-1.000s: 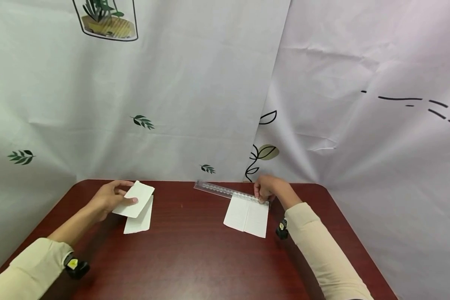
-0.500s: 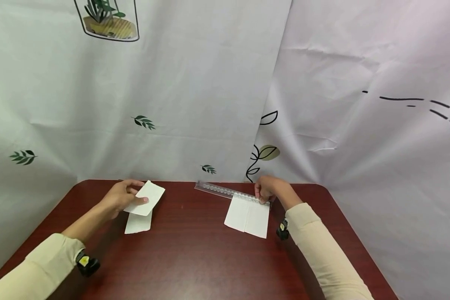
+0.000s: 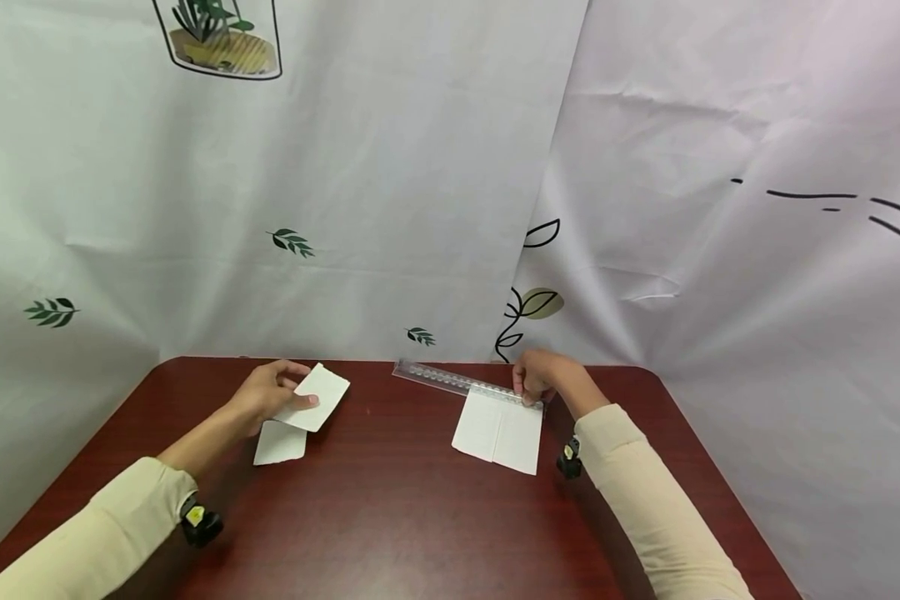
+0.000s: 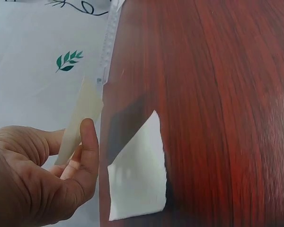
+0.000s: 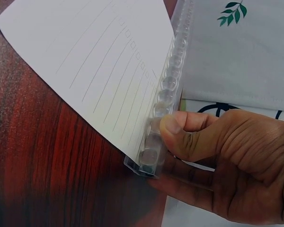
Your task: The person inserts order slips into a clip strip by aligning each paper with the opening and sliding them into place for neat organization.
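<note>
White paper (image 3: 326, 395) is pinched in the hovering left hand (image 3: 267, 395) while the downturned right hand (image 3: 539, 373) pinches a clear strip (image 3: 438, 379).

Left grip (image 3: 268, 392) pinches paper (image 3: 321, 400); right grip (image 3: 537, 375) holds clear strip (image 3: 437, 378).

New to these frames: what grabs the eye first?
Small white rectangular paper piece in the left hand, left of centre near the far edge of the red-brown wooden table, with a second white paper piece lying below it. Then, right of centre, the right hand grips one end of a long, clear, bumpy plastic strip along the far edge of lined white paper.
</note>
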The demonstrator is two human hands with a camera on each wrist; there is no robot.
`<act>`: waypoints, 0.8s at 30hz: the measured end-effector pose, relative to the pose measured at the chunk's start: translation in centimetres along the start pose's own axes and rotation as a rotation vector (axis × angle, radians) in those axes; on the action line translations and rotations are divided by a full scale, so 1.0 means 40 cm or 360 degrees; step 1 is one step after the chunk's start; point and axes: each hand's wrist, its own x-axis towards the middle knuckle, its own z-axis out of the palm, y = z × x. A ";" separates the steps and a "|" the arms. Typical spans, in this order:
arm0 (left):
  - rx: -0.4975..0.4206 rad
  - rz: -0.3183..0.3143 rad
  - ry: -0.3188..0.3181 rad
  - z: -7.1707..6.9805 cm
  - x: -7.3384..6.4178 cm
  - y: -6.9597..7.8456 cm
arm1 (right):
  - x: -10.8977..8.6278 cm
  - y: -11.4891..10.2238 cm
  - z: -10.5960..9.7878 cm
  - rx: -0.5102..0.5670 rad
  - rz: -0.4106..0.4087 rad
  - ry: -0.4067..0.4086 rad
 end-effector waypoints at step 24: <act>-0.0215 -0.0060 -0.0009 0.152 0.054 0.043 | 0.000 0.009 -0.004 0.0027 -0.0015 -0.0027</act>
